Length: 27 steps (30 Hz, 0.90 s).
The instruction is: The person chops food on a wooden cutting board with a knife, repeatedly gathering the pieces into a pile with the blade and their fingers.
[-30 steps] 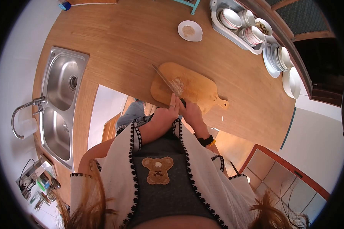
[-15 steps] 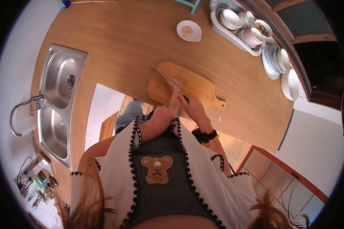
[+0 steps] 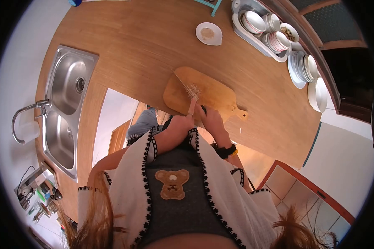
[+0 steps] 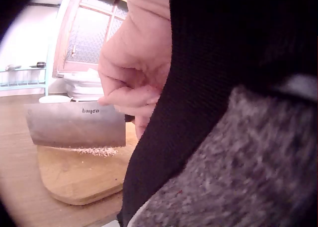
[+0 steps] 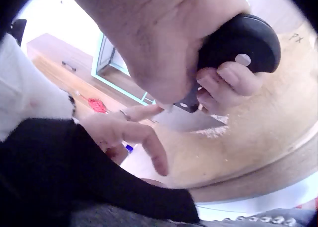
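Note:
A cleaver (image 4: 74, 125) stands edge-down over finely chopped, pale pinkish bits (image 4: 102, 151) on a wooden cutting board (image 3: 218, 91). My right hand (image 3: 212, 120) grips its black handle (image 5: 241, 43), fingers wrapped round it. Beside it, my left hand (image 3: 182, 125) reaches in from the left. Its index finger is stretched out to the top of the blade near the handle, as the right wrist view shows. The other left fingers are loosely bent and hold nothing. In the head view the blade appears as a thin line slanting to the far left.
Beyond the board lies a small white dish (image 3: 218, 40) with pale brown contents. A dish rack (image 3: 241, 31) of bowls, stacked plates (image 3: 295, 72) and a white bowl (image 3: 317, 95) line the far right. A double steel sink (image 3: 64, 120) is on the left.
The cleaver has shifted slightly right across the board, and its blade was blurred half a second ago. The left index finger now reaches farther forward along it. The right hand keeps its grip.

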Motion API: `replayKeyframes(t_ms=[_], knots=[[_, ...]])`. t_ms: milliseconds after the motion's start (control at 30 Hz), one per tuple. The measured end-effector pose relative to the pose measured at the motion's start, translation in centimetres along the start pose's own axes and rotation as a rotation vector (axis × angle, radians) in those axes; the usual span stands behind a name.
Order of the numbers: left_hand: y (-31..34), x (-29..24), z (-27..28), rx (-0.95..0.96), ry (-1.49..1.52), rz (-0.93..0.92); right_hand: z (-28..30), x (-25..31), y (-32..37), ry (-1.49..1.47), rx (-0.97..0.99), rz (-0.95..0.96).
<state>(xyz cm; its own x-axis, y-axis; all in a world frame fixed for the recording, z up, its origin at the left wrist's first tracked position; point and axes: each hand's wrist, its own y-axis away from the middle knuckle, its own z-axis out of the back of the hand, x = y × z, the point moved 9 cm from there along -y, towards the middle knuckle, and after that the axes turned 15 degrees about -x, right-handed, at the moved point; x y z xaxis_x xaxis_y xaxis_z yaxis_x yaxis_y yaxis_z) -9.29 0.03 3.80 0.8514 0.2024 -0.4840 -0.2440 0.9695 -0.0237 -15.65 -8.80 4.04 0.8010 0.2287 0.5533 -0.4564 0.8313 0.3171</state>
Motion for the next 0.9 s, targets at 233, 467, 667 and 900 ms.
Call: replayKeyframes(t_ms=[233,467,667,900], knots=[[-0.2,-0.4,-0.1,-0.002,0.017,0.017,-0.5,-0.2,-0.5,-0.009,-0.012,0.109],[-0.1,-0.3,0.6,-0.011,0.022,0.036,-0.6,-0.6,-1.1,0.217,0.067,0.106],[-0.1,0.0,1.4,-0.020,0.029,0.046,0.6,0.7,-0.8,0.069,-0.073,0.267],[-0.4,0.0,1.5,-0.022,0.049,0.064,0.2,-1.1,-1.8,0.131,-0.023,0.104]])
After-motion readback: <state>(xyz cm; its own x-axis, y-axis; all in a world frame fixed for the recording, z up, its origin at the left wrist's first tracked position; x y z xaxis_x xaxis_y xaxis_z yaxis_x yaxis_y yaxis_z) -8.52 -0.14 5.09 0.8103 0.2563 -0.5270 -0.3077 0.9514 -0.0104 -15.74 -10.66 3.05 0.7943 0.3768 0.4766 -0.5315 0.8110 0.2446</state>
